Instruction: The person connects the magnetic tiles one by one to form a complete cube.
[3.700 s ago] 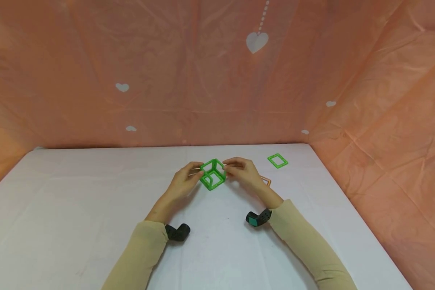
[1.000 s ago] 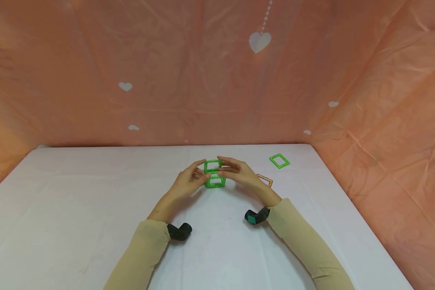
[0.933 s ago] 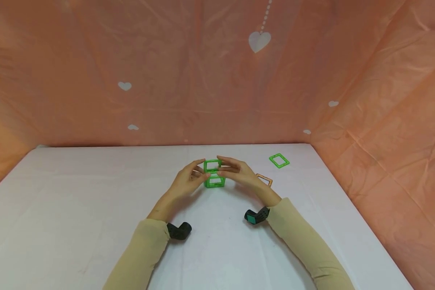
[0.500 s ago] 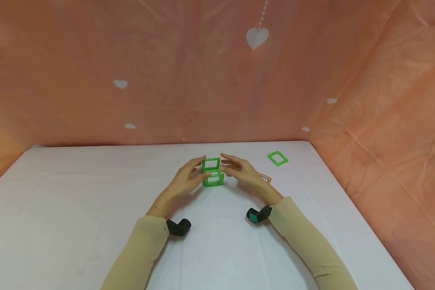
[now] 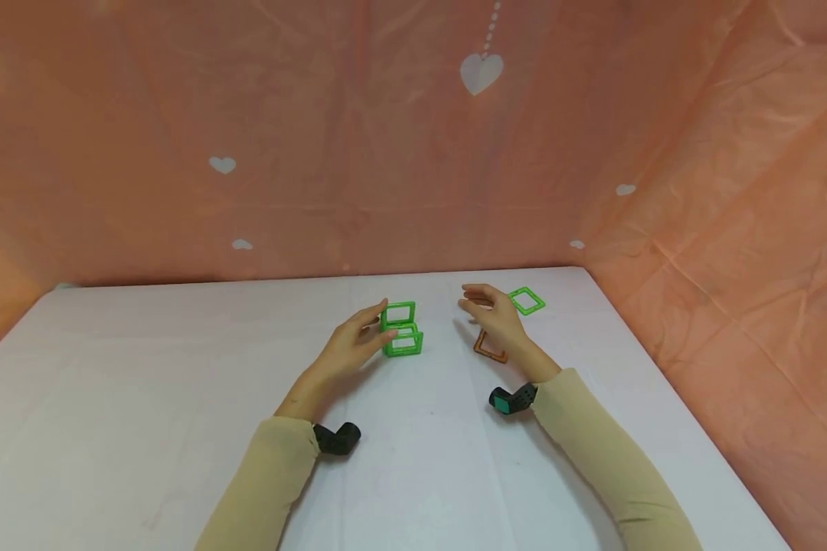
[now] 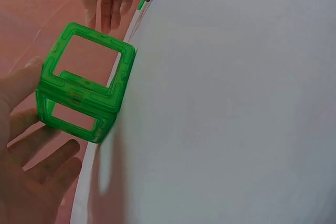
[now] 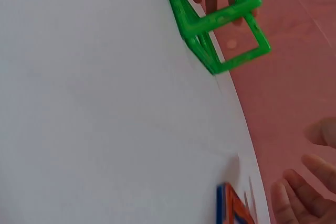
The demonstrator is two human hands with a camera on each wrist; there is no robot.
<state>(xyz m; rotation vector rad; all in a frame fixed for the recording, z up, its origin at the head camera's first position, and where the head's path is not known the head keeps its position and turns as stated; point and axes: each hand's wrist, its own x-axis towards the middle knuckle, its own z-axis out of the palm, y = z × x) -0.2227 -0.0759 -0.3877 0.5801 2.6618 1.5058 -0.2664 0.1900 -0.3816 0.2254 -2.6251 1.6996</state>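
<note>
A box shape of green see-through magnetic tiles [image 5: 405, 353], with open square frames for sides, stands on the white cloth in the middle of the head view. My left hand [image 5: 350, 346] holds its left side, thumb in front and a finger behind; the left wrist view shows the thumb against an edge of the green tile box [image 6: 76, 95]. Well to the right, my right hand [image 5: 499, 317] holds nothing, its fingers loosely bent above the cloth. Below that hand lies an orange square tile [image 5: 491, 355], partly covered by the hand. In the right wrist view, the orange tile [image 7: 229, 205] shows a blue edge.
A single green square tile [image 5: 535, 309] lies flat near the far right of the table [image 5: 179, 428]. Behind the table hangs an orange curtain [image 5: 358, 153] with white hearts. Each wrist wears a black camera [image 5: 338, 439].
My right hand has let go of the green tile box and moved right, over the orange tile. Earlier the box was turned so an upper frame faces me. The left hand stays on it.
</note>
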